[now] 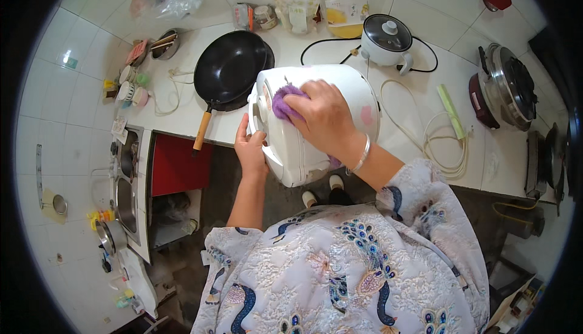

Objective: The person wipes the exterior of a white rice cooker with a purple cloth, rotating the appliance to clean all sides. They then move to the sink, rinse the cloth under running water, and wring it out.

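A white rice cooker (349, 85) lies tipped on its side at the counter's front edge, directly before me. My right hand (325, 112), with a bangle on its wrist, is closed over a purple cloth (284, 102) and presses it on the cooker near its left end. Another bit of purple cloth shows beneath the wrist. On the cooker's left side, my left hand (250, 152) grips the edge by the handle, thumb and fingers against it. Part of the cooker is hidden behind my right hand and forearm.
A black wok (234, 67) with a wooden handle is close on the left. Behind stands a small white electric pot (387, 39) with a glass lid. A pale cable (449, 158) coils on the right, near a lidded steel pot (510, 88). The sink (126, 203) is at left.
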The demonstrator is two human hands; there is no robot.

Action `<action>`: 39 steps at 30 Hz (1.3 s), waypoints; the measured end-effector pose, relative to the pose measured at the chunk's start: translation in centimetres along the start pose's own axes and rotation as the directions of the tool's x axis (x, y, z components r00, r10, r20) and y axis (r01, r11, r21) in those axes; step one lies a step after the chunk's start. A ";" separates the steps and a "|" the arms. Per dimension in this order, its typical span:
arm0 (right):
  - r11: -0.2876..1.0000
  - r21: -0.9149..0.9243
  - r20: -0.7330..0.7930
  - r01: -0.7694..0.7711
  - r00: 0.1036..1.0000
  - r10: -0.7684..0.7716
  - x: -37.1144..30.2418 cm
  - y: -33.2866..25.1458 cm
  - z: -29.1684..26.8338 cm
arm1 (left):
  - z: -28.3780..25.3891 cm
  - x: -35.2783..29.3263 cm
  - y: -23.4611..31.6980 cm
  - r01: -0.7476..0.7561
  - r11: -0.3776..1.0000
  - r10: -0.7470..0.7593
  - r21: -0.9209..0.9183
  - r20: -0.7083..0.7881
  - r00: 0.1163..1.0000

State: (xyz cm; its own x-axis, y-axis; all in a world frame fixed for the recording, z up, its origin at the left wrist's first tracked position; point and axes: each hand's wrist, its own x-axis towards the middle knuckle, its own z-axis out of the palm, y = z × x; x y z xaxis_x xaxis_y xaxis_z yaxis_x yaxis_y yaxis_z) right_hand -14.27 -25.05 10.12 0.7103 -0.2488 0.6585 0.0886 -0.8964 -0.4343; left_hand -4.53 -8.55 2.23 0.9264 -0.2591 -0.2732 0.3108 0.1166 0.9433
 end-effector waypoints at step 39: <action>0.986 0.109 -0.045 -0.126 0.990 0.132 2.3 3.5 -0.4 | 2.8 0.9 1.4 -0.060 0.995 0.055 0.083 0.059 0.997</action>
State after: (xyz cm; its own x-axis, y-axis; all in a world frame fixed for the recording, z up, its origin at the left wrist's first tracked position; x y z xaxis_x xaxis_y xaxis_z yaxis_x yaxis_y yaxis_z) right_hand -12.66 -28.91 10.39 0.6834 -0.3813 0.6226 0.0736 -0.8125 -0.5783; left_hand -3.87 -11.29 3.81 0.9278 -0.3089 -0.2093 0.2362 0.0520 0.9703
